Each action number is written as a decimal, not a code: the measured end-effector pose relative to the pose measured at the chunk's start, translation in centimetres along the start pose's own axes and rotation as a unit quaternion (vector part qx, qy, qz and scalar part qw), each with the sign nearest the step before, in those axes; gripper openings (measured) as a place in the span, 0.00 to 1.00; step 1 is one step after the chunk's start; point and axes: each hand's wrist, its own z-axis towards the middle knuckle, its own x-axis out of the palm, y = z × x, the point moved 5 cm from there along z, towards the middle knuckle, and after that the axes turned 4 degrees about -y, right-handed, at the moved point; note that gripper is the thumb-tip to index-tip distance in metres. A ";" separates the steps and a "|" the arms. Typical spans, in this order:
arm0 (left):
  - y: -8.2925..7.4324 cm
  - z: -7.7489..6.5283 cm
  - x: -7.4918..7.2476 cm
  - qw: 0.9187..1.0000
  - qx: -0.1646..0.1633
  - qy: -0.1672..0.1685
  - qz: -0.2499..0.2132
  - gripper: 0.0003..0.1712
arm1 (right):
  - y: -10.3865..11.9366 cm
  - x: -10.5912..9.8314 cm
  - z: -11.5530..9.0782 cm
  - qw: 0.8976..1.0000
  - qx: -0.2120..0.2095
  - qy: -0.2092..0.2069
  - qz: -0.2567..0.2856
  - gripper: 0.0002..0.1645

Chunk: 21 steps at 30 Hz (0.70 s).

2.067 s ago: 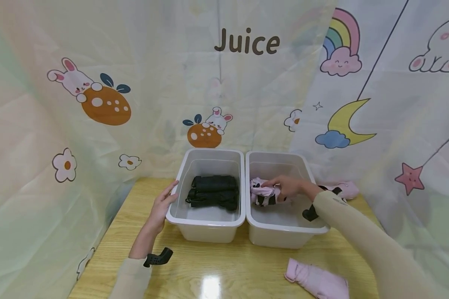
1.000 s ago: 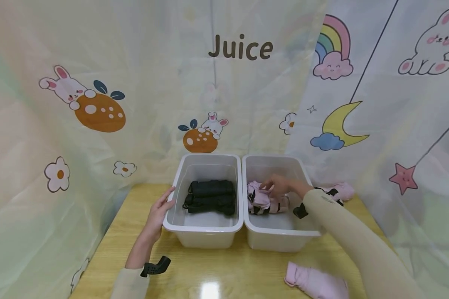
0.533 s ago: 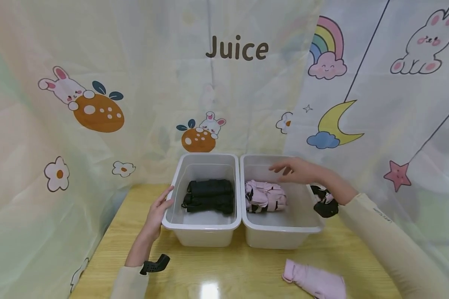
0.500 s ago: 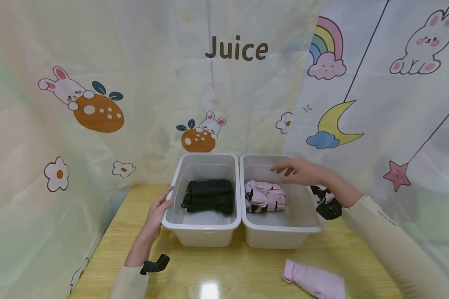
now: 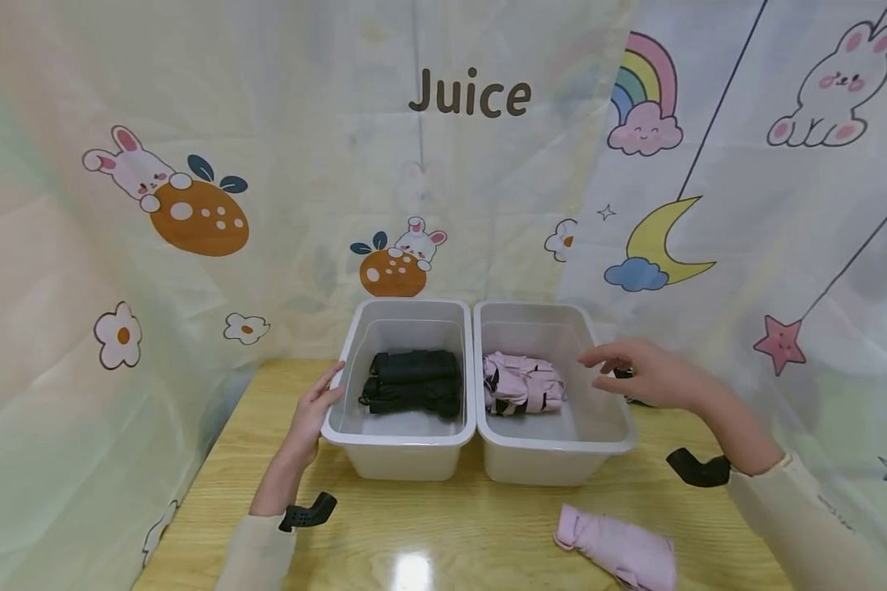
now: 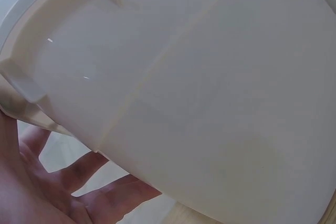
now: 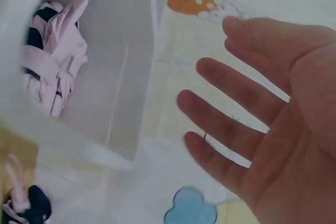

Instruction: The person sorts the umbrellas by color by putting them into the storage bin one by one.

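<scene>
My left hand (image 5: 312, 410) lies along the outer left side of the left white plastic bin (image 5: 394, 440), fingertips right at the rim. In the left wrist view its fingers (image 6: 113, 198) reach out against the bin's wall. My right hand (image 5: 646, 373) hangs in the air over the right rim of the right white bin (image 5: 554, 448), holding nothing. Its fingers (image 7: 220, 121) are spread and relaxed in the right wrist view. Inside the right bin lies a pink and black folded cloth bundle (image 5: 528, 384), against the left wall. Two black rolled bundles (image 5: 414, 386) lie side by side in the left bin.
A rolled pink bundle (image 5: 621, 546) lies on the wooden table (image 5: 325, 550) in front of the right bin. Another pink and black bundle (image 7: 26, 203) sits beyond that bin's right side, mostly hidden by my hand. A printed curtain (image 5: 303, 205) closes off the back and sides.
My right hand has let go of the pink and black bundle, risen out of the right bin and drawn back to the right. My left hand has stayed at the left bin.
</scene>
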 end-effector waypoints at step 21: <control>0.0 0.3 -0.1 1.000 0.004 -0.004 0.015 0.30 | -1.7 8.4 -10.1 0.999 0.012 -0.028 -0.020 0.09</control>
